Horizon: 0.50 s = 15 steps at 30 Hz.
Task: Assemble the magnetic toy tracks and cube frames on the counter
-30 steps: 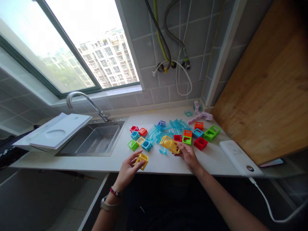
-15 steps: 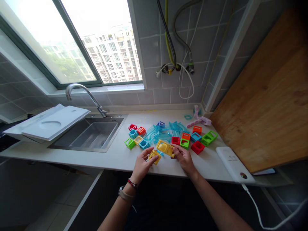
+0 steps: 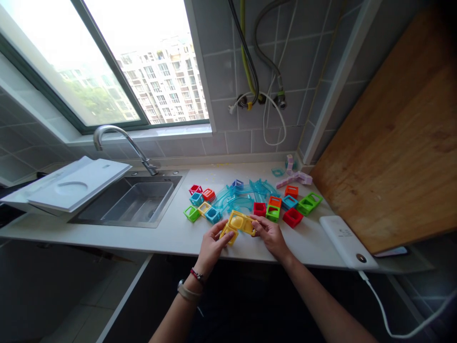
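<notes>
My left hand is closed on a small yellow cube block with open sides. In my right hand is a longer yellow double block, pinched at its right end. The left end of the long piece meets the top of the small cube; whether they are locked together I cannot tell. Behind them on the counter lie clear blue curved track pieces. A red block and a green block sit just beyond my right hand. A blue block lies beyond my left hand.
A sink with a faucet is at the left, partly covered by a white box. At the right are a white power bank with a cable, a leaning wooden board and lilac pieces.
The long yellow block has moved left and down against the small yellow cube; the gap between them has closed. My right hand has moved slightly left with it.
</notes>
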{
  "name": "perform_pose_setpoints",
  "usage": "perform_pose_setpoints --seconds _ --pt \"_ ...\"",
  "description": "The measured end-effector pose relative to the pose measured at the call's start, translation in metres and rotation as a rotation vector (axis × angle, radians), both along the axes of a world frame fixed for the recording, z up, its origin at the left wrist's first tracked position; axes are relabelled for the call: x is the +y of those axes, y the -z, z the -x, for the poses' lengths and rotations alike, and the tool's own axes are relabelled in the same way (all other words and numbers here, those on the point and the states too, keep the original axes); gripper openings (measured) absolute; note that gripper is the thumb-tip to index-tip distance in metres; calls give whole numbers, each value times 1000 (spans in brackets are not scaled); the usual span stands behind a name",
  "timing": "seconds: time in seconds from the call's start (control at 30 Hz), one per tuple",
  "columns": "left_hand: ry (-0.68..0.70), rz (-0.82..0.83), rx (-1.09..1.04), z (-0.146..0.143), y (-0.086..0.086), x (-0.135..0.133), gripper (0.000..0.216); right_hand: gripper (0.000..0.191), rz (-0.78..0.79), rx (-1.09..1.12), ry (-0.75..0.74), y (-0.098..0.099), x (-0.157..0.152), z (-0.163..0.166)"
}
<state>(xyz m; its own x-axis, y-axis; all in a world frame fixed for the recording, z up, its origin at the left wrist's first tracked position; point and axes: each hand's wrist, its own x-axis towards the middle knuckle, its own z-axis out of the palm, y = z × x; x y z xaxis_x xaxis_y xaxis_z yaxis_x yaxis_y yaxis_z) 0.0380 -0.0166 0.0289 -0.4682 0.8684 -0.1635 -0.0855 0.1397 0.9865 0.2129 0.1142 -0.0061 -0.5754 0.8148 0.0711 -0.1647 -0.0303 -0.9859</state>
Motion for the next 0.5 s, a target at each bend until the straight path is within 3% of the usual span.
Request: perform_pose_setpoints --seconds 0.5 --pt "-75 -2 -29 -2 3 3 66 49 46 17 -47 -6 -3 1"
